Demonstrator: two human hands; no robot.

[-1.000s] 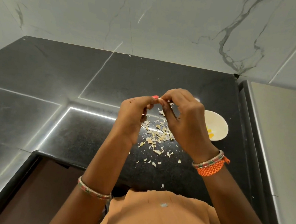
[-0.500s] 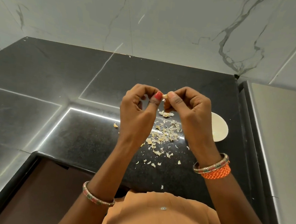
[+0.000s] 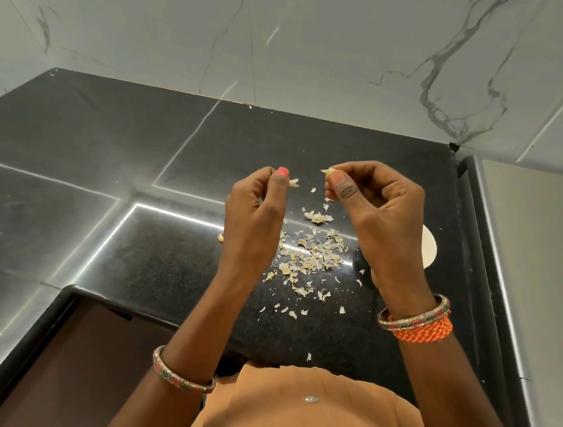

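Piece [image 3: 327, 171], head view: small, pale cream, pointed, only its tip showing. It is pinched between thumb and forefinger of right hand [image 3: 372, 215], other fingers curled, and held above the far part of black counter [image 3: 166, 254].
Peel flake [image 3: 293, 182]: thin, whitish, ragged. It is nipped at the thumb tip of left hand [image 3: 255, 217], fingers curled, just left of the first item and apart from it.
Peel scraps [image 3: 310, 254]: loose pale heap on the counter below, between the wrists.
White bowl [image 3: 428, 251]: right of the heap, mostly hidden behind the right hand.
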